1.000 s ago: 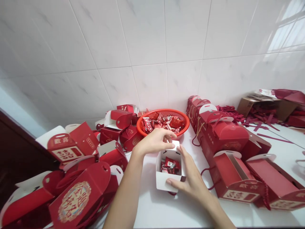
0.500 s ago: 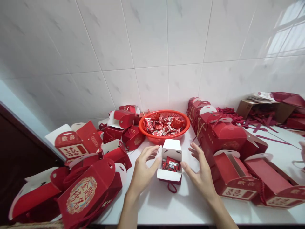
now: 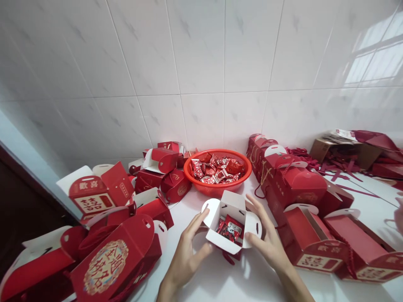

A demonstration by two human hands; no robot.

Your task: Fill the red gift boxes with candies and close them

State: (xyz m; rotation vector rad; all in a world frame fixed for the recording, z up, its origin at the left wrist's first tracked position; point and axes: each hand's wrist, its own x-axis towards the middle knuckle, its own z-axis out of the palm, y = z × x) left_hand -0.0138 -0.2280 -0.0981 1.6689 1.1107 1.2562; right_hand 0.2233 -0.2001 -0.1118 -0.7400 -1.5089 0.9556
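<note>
An opened gift box (image 3: 225,244) with white inner walls and its flaps spread stands in front of me, turned at a slight angle. Red wrapped sweets (image 3: 232,228) lie inside it. My left hand (image 3: 189,251) is at the box's left side, fingertips at the rounded left flap, thumb apart from the fingers. On the right side, my right hand (image 3: 266,237) has the rounded right flap between its thumb and fingers. Just behind the box sits a red plastic basket (image 3: 217,189) holding many wrapped sweets.
Red boxes (image 3: 107,264) are heaped at the left, some open. More red boxes (image 3: 315,241) stand in rows at the right. Behind them are dark red ribbons (image 3: 341,161) and a cardboard carton (image 3: 321,151). Part of another person's hand (image 3: 399,214) shows at the right edge.
The box has turned and its side flaps are now spread outward. My right hand has closed on the right flap; my left hand stays beside the left one.
</note>
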